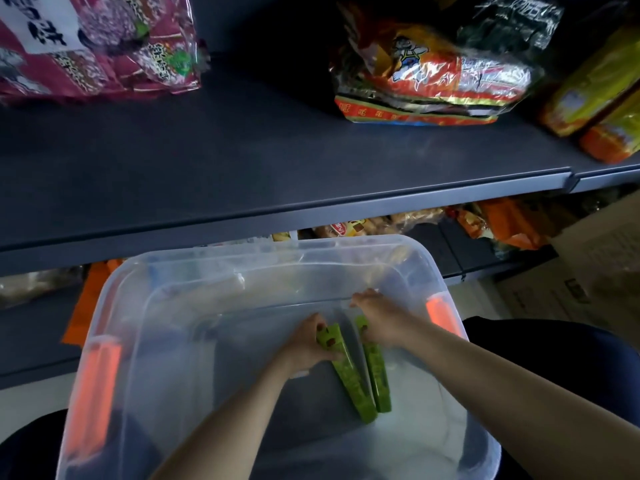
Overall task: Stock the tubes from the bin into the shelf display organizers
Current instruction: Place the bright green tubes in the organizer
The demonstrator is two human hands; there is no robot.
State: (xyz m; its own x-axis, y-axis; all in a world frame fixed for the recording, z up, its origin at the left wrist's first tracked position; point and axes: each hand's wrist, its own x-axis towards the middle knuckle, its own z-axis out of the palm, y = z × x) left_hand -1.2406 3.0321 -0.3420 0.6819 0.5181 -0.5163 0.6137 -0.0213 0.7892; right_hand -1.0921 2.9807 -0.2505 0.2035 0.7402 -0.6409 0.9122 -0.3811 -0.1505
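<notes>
A clear plastic bin (pixel 166 271) with orange side latches sits in front of me, below the shelf edge. Two long green tubes lie side by side inside it. My left hand (pixel 304 344) is shut on the far end of the left green tube (pixel 351 375). My right hand (pixel 381 320) grips the far end of the right green tube (pixel 378 375). Both tubes' near ends rest on the bin floor. No shelf display organizers are in view.
A dark grey shelf (pixel 242 150) runs across above the bin, holding a pink patterned snack bag (pixel 97 46) at left, an orange snack multipack (pixel 426 71) at right and yellow-orange packs (pixel 602 98) at the far right. More snack packs sit on the lower shelf (pixel 502 223).
</notes>
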